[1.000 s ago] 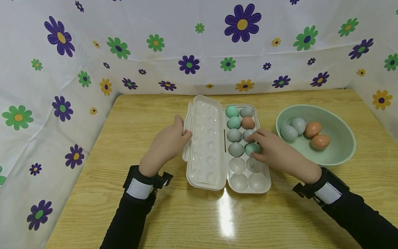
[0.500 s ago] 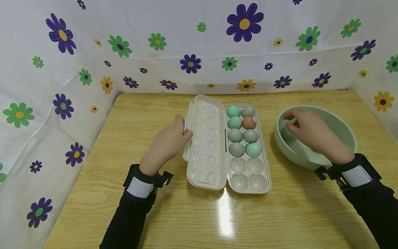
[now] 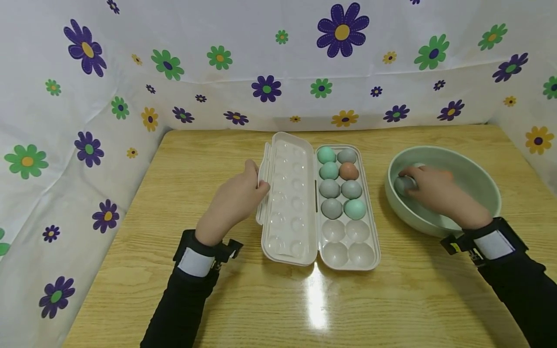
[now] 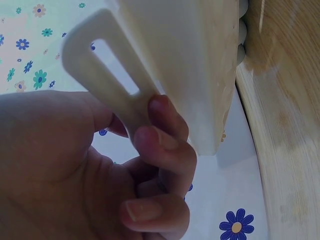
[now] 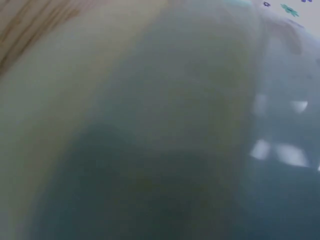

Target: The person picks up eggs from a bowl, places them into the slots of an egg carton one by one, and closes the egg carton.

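In the head view my left hand (image 3: 235, 203) holds the edge of the egg carton's raised lid (image 3: 289, 198). The left wrist view shows its fingers curled round a slotted flap (image 4: 115, 65) on that lid. My right hand (image 3: 439, 193) reaches down into a pale green bowl (image 3: 483, 193), fingers and thumb gripping a grey egg (image 3: 404, 185) near the left wall. An orange-brown egg (image 3: 447, 174) peeks out behind this hand, which hides the bowl's other contents. The right wrist view is mostly blurred bowl wall (image 5: 165, 100).
The carton base (image 3: 375, 241) holds green, grey and brown eggs in its far cups; the four nearest cups, such as one front cup (image 3: 360, 255), are bare. A wooden table (image 3: 243, 309) carries everything, with flowered cloth (image 3: 296, 63) behind and at the sides.
My right hand has left a green egg in the carton, moved right into the bowl and closed its fingers on a grey egg. My left hand stays on the lid.
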Available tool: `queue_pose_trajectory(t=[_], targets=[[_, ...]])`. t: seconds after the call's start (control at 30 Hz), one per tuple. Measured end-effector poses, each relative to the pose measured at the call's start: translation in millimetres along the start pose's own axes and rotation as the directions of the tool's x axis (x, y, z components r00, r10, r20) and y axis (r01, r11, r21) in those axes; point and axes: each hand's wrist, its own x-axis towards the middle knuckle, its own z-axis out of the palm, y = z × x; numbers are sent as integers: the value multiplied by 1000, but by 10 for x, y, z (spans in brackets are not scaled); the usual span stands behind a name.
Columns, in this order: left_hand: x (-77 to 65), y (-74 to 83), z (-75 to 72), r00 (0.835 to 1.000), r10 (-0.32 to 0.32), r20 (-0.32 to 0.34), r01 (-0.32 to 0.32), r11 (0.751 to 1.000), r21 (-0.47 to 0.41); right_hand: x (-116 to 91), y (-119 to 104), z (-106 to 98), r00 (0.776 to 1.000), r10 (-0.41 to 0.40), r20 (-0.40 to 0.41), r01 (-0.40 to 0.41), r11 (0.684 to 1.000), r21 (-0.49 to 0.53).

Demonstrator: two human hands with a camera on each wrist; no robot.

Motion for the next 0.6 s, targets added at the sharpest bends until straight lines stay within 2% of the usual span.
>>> queue_pose_trajectory(t=[0.23,0.6], targets=[[0,3,0,1000,-1,2,1,1000,2,-34,-26,30,1000,-6,17,4,996,88],[-5,8,0,1000,5,-3,-5,1000,6,-65,-57,58,998,45,35,-47,997,69]])
